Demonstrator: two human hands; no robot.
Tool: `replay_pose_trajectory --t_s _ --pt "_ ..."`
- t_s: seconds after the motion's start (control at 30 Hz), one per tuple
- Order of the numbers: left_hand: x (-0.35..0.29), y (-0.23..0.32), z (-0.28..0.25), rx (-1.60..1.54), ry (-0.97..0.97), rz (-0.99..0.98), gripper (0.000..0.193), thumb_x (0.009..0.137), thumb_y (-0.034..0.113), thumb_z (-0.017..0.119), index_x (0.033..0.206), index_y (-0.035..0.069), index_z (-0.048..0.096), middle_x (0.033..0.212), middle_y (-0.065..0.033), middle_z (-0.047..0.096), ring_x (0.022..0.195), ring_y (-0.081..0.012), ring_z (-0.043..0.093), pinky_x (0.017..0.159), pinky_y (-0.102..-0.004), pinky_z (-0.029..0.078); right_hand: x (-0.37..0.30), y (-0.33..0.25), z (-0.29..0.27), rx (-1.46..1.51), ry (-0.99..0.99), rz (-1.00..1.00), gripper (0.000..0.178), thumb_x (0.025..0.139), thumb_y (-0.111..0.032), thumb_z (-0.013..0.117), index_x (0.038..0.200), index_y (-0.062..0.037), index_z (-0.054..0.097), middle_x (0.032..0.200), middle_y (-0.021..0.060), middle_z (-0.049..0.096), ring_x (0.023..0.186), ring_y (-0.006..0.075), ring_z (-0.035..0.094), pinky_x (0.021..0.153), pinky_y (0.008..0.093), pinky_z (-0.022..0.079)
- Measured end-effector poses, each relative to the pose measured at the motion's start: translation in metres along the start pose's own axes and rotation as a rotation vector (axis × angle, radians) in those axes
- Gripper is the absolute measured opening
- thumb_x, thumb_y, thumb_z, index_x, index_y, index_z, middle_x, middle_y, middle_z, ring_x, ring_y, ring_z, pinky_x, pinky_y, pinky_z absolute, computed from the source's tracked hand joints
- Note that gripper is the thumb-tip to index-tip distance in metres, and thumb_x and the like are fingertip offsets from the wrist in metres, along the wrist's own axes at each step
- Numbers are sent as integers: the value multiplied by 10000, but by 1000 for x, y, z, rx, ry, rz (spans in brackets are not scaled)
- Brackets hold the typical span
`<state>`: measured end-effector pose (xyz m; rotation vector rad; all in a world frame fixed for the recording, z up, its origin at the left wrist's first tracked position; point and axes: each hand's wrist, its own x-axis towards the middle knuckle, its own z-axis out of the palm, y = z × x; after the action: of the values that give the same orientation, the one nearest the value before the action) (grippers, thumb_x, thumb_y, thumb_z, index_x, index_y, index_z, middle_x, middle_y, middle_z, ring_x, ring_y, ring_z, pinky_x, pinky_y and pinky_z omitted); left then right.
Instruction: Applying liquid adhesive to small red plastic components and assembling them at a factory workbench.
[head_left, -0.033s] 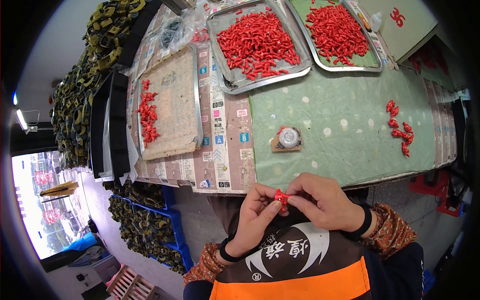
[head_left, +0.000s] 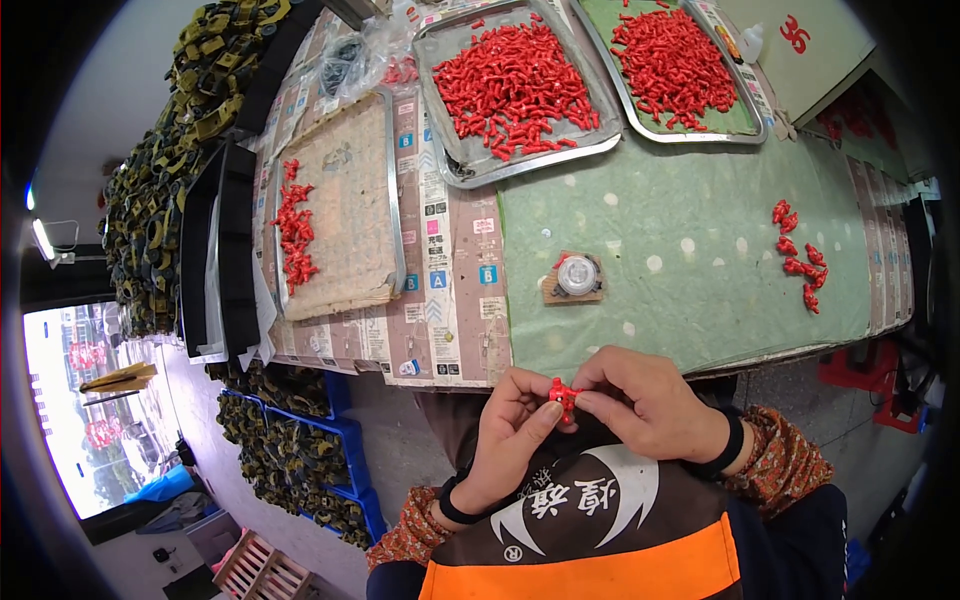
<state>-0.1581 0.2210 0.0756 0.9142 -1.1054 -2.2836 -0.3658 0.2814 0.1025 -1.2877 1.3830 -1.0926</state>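
Observation:
A small glossy red plastic figure (head_left: 562,394) sits between my fingertips, just off the table's front edge and above my lap. My left hand (head_left: 512,425) grips it from the left with thumb and fingers closed. From the right, my right hand (head_left: 650,408) pinches the side of the same piece between thumb and forefinger; the exact part under those fingertips is hidden. Beyond my hands, a round clear-topped container (head_left: 577,275) rests on a scrap of cardboard on the green cloth (head_left: 690,300).
Two metal trays, one grey-lined (head_left: 465,172) and one green-lined (head_left: 690,135), hold heaps of red parts. A paper-lined tray (head_left: 350,220) at left carries a row of red figures (head_left: 296,235). More red figures (head_left: 790,265) lie at right. Blue crates (head_left: 350,450) of olive parts stand lower left.

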Motion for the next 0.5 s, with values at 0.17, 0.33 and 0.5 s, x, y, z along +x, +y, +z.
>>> replay_pose_trajectory --t_s 0.17,0.33,0.5 --pt "4 0 0 -19 14 -17 205 1012 105 622 1154 -6 525 1067 -105 641 955 -161 659 831 -345 590 1 6 -2 71 -20 32 111 912 -43 684 985 -11 607 839 136 661 720 270 670 649 339 516" --pt "6 0 1 -27 -7 -30 207 1011 100 624 1162 -7 532 1074 -102 641 964 -157 658 829 -343 593 -1 6 -3 115 -16 80 104 921 -53 693 956 -3 609 805 129 656 697 224 651 640 322 510" --pt "6 5 6 46 -3 -43 210 1020 100 606 1182 3 517 1113 -92 616 996 -148 640 869 -329 575 0 2 -9 131 -62 112 97 927 -41 683 981 -6 609 814 100 665 699 168 644 635 297 509"
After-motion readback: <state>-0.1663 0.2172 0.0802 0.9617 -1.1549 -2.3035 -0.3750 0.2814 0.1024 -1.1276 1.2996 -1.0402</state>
